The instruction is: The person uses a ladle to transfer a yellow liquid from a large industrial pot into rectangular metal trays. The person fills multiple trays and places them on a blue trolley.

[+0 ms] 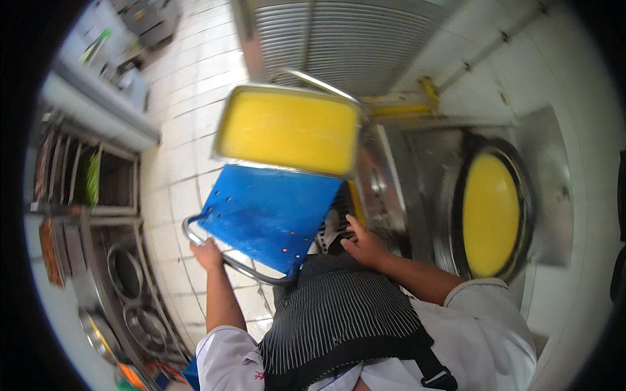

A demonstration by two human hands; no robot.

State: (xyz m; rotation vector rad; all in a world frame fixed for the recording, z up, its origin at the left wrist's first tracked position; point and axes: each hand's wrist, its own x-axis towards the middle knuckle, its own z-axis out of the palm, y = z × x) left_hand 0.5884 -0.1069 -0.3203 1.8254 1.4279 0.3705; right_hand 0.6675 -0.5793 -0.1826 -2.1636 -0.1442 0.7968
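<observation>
My left hand grips the curved metal handle of a cart with a blue platform. On the platform's far part rests a rectangular metal tray filled with a smooth yellow substance. My right hand is off the cart, its fingers apart and holding nothing, in front of my striped apron. To the right of it stands a large round metal vessel with the same yellow colour inside. The picture is somewhat blurred.
White floor tiles run along the left of the cart. A metal rack with trays and round pans stands at the far left. Ahead is a ribbed metal shutter or panel, with a yellow pipe low beside it.
</observation>
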